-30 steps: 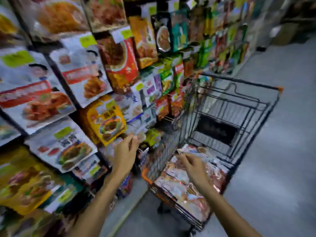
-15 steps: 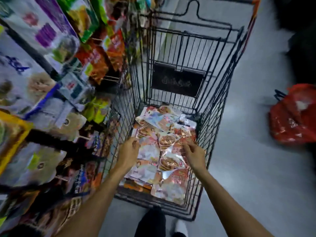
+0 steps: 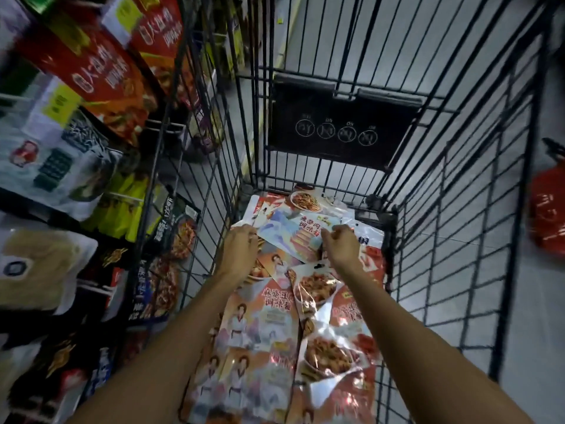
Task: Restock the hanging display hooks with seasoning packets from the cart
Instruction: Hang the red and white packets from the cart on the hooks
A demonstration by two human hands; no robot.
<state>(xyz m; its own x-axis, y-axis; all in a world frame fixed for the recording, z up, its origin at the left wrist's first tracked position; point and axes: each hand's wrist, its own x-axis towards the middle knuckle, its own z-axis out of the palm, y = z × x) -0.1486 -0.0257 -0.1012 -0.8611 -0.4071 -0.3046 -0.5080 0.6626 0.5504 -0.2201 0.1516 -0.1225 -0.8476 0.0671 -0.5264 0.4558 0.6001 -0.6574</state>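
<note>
head view: inside the cart (image 3: pixel 336 127), the left hand (image 3: pixel 241 249) and right hand (image 3: pixel 341 246) each pinch an edge of a pale blue packet (image 3: pixel 293 231) lying atop the other packets (image 3: pixel 260 332).

One left hand (image 3: pixel 241 249), one right hand (image 3: pixel 341 244), one wire cart (image 3: pixel 452 185), one red bag (image 3: pixel 547 209), seasoning packets (image 3: pixel 260 332) overlapped beyond counting

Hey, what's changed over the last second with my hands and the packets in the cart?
The left hand left the hanging display and dropped into the cart; both hands then reached toward its far end. It and the right hand now grip the pale blue packet by its edges. The other packets stay piled in the cart.
</note>
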